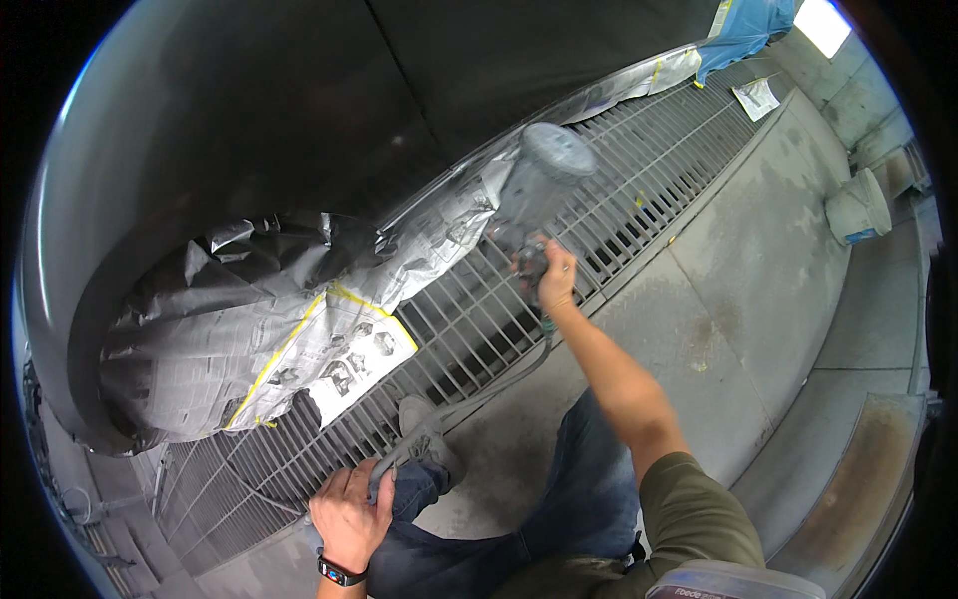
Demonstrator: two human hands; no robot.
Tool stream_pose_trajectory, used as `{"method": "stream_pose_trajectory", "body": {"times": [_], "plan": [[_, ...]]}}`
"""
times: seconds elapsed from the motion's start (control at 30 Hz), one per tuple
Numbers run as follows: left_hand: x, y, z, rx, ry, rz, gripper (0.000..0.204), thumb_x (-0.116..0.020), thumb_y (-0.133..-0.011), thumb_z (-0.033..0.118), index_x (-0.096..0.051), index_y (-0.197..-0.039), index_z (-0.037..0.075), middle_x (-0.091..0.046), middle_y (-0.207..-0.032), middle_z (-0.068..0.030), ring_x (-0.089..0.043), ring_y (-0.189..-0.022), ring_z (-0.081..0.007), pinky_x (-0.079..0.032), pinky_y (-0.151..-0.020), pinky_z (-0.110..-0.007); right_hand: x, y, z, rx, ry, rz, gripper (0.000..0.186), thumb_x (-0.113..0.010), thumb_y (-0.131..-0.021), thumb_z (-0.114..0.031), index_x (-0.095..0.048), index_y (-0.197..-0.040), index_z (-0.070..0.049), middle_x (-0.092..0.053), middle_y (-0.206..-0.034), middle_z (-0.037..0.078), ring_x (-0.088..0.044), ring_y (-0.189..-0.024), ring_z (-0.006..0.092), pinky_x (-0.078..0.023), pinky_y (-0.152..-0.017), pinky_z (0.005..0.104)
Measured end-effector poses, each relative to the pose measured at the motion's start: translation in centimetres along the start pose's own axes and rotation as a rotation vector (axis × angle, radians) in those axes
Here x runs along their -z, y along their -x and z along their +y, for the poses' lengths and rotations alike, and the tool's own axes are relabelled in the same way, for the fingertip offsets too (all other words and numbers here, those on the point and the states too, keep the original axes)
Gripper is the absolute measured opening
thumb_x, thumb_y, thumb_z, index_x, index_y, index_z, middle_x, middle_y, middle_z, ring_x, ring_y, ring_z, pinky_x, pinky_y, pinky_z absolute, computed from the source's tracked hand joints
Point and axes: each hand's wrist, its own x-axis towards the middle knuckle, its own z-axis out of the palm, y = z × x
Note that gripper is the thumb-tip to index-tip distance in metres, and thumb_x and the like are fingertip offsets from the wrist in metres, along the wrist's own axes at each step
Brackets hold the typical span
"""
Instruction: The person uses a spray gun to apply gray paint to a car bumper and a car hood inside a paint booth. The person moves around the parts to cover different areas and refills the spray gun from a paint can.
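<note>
My right hand is wrapped round the handle of a spray gun, slightly blurred, with a grey round-lidded cup on top. The gun is beside the lower edge of a dark, glossy vehicle panel. From its handle a grey hose runs down to my left hand, whose fingers are closed round it near my knee. Newspaper masking and a dark sheet cover the wheel opening, edged with yellow tape. More paper lines the panel's bottom edge. The nozzle is hard to make out.
Metal floor grating runs under the panel's edge, beside grey concrete. A whitish bucket stands at the right by the wall. Blue masking film hangs at the far end, near a loose paper sheet. My shoe is at the grating.
</note>
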Motion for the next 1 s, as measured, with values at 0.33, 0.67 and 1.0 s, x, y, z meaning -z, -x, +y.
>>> {"method": "stream_pose_trajectory", "body": {"times": [0.33, 0.67, 1.0], "plan": [[-0.1, -0.9, 0.1, 0.170, 0.056, 0.028, 0.021, -0.079, -0.077, 0.023, -0.074, -0.088, 0.006, -0.060, -0.064, -0.0072, -0.059, -0.055, -0.0261, -0.046, -0.051, -0.038, -0.2, -0.9, -3.8, 0.209, 0.111, -0.005, 0.044, -0.048, -0.103, -0.037, -0.062, -0.122, 0.000, -0.071, -0.083, 0.010, -0.066, -0.065, 0.0145, -0.047, -0.043, 0.0258], [-0.5, -1.5, 0.7, 0.111, 0.087, 0.002, 0.021, -0.080, -0.076, 0.025, -0.074, -0.083, 0.007, -0.063, -0.067, -0.0095, -0.062, -0.059, -0.0303, -0.048, -0.054, -0.040, -2.6, 1.7, -5.2, 0.069, 0.022, -0.363, 0.046, -0.054, -0.100, -0.036, -0.064, -0.119, 0.005, -0.067, -0.082, 0.010, -0.068, -0.069, 0.0179, -0.048, -0.047, 0.0266], [-0.2, -1.4, 0.4, 0.144, 0.150, 0.067, 0.022, -0.080, -0.076, 0.024, -0.074, -0.086, 0.005, -0.065, -0.068, -0.0098, -0.063, -0.060, -0.0310, -0.048, -0.055, -0.040, 0.4, -3.3, -12.3, 0.444, 0.171, 0.136, 0.054, -0.045, -0.103, -0.039, -0.056, -0.127, 0.007, -0.070, -0.086, 0.016, -0.068, -0.068, 0.0191, -0.048, -0.045, 0.0259]]}}
